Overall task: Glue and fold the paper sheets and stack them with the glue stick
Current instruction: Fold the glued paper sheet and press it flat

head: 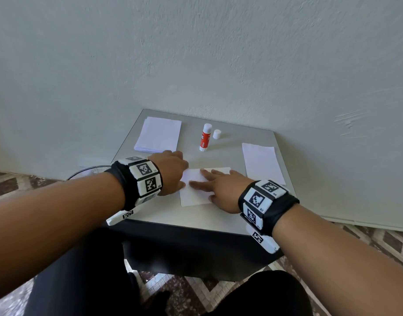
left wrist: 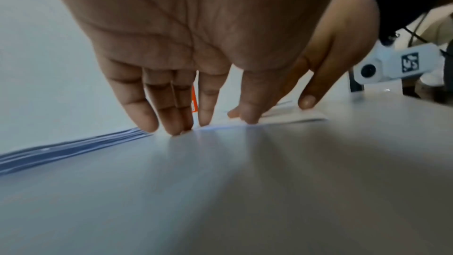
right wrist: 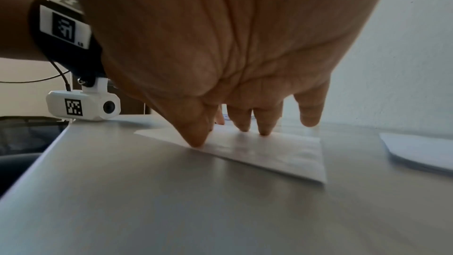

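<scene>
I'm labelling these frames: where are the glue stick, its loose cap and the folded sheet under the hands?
glue stick (head: 205, 138), head view, red label on its body.
cap (head: 217, 134), head view, its side.
folded sheet (right wrist: 282, 150), right wrist view, bare top face.

left hand (left wrist: 191, 49) fingertips (left wrist: 175, 129) down on grey table (left wrist: 245, 191), touching paper sheet (left wrist: 289, 118)

A plain room in a home is suggested rather than a workshop or lab. A small grey table (head: 218, 221) is set against a rough plastered wall (head: 196, 53), and a patterned tiled floor (head: 11, 182) with diamond shapes is seen on both sides. Only paper (head: 158, 134) and a glue stick (head: 205, 137) are laid out, with no trade tools or office fittings.
</scene>
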